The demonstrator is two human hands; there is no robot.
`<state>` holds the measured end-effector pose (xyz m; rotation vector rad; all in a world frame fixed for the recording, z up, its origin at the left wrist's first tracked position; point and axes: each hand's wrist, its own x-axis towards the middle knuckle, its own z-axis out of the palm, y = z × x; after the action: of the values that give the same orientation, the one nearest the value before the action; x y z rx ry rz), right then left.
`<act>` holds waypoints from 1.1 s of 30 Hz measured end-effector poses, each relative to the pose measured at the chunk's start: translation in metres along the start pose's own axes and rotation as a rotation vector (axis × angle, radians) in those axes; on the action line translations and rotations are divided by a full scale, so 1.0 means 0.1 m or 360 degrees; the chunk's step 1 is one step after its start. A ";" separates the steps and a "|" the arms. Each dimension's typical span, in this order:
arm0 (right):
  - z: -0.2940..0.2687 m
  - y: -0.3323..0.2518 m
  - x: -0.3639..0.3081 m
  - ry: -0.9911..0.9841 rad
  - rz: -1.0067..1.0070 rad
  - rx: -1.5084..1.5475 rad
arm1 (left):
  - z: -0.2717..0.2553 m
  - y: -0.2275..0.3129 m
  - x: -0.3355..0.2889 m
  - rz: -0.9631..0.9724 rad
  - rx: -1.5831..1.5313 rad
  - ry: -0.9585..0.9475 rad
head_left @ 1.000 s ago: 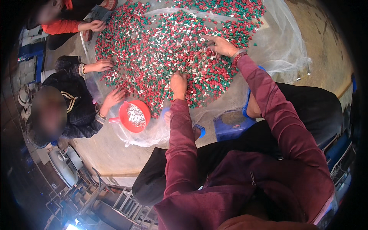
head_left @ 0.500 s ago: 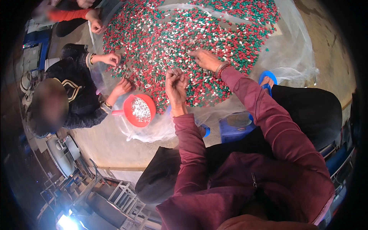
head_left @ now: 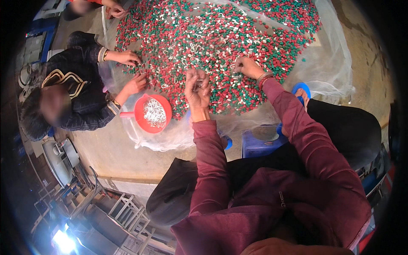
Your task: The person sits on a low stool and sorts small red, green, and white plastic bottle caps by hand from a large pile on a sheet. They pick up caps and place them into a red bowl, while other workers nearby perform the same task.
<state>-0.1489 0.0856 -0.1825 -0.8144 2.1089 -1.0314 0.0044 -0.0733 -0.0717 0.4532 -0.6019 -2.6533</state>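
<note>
While my left hand [head_left: 198,91] and right hand [head_left: 250,68] curl, apart, contents unclear, twelve-o'clock hooks [head_left: 196,48] look light, stiff, pinchable mid-bend.

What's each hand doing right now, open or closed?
Bare left hand: palm up, fingers curled; contents can't be told.
Bare right hand: fingers bent over small red, green and white pieces; grip can't be told.

Holds left arm [head_left: 208,168] and right arm [head_left: 299,127] out toward the far side.
Has the left hand [head_left: 197,91] palm up with curled fingers [head_left: 205,81]; slants the latter arm from near right toward far left, with the right hand [head_left: 250,68] palm down and bent at the fingers.
</note>
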 end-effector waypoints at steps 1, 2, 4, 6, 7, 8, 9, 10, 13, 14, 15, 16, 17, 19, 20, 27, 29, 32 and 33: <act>-0.10 0.00 -0.02 0.0036 0.0155 0.0245 | -0.03 -0.05 0.05 -0.0093 0.0085 0.0144; -0.20 -0.01 -0.04 0.0071 0.0321 0.0500 | -0.07 -0.14 0.11 -0.0113 0.0443 0.0214; -0.37 -0.05 -0.08 0.0184 0.0440 0.0858 | -0.18 -0.33 0.30 -0.0368 0.0894 0.0254; -0.54 -0.09 -0.12 0.0341 0.0453 0.1150 | -0.30 -0.57 0.51 -0.0433 0.1583 0.0405; -0.63 -0.08 -0.17 0.0336 0.0402 0.1219 | -0.36 -0.67 0.62 -0.0291 0.1888 0.0355; -0.69 -0.09 -0.21 0.0341 0.0398 0.1422 | -0.41 -0.77 0.70 -0.0296 0.2239 0.0401; -0.74 -0.08 -0.25 0.0346 0.0392 0.1623 | -0.45 -0.85 0.76 -0.0110 0.2483 0.0342; -0.80 -0.07 -0.30 0.0324 0.0337 0.1850 | -0.48 -0.92 0.80 -0.0044 0.2763 0.0359; -0.86 -0.07 -0.33 0.0268 0.0301 0.1941 | -0.53 -1.06 0.85 0.0083 0.3278 0.0319; -0.86 -0.08 -0.33 0.0279 0.0342 0.1975 | -0.53 -1.07 0.85 0.0066 0.3393 0.0304; -0.86 -0.09 -0.33 0.0215 0.0242 0.1992 | -0.53 -1.08 0.85 -0.0114 0.3600 0.0219; -0.85 -0.11 -0.31 0.0189 0.0237 0.1936 | -0.53 -1.06 0.83 -0.0109 0.3633 0.0157; -0.84 -0.12 -0.30 0.0170 0.0285 0.1864 | -0.52 -1.03 0.82 -0.0106 0.3663 0.0094; -0.81 -0.11 -0.28 0.0088 0.0343 0.1617 | -0.53 -0.93 0.76 -0.0216 0.3422 -0.0014; -0.79 -0.10 -0.26 0.0087 0.0340 0.1416 | -0.53 -0.88 0.73 -0.0368 0.3342 0.0154; -0.26 0.02 -0.10 0.0198 0.0217 0.0240 | -0.69 -0.52 0.10 -0.0429 0.2771 0.0581; -0.05 0.03 -0.08 0.0159 0.0215 -0.0138 | -0.68 -0.48 0.03 -0.0411 0.2804 0.0631; 0.13 0.03 -0.13 0.0209 0.0217 -0.0617 | -0.52 -0.43 -0.01 -0.0421 0.2446 0.0611; 0.15 0.02 -0.13 0.0212 0.0180 -0.0749 | -0.44 -0.41 0.00 -0.0447 0.2091 0.0604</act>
<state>-0.1298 0.0900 -0.1876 -0.8476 2.5261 -0.5452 0.0089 -0.0541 -0.1283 1.3875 -2.1906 -1.8991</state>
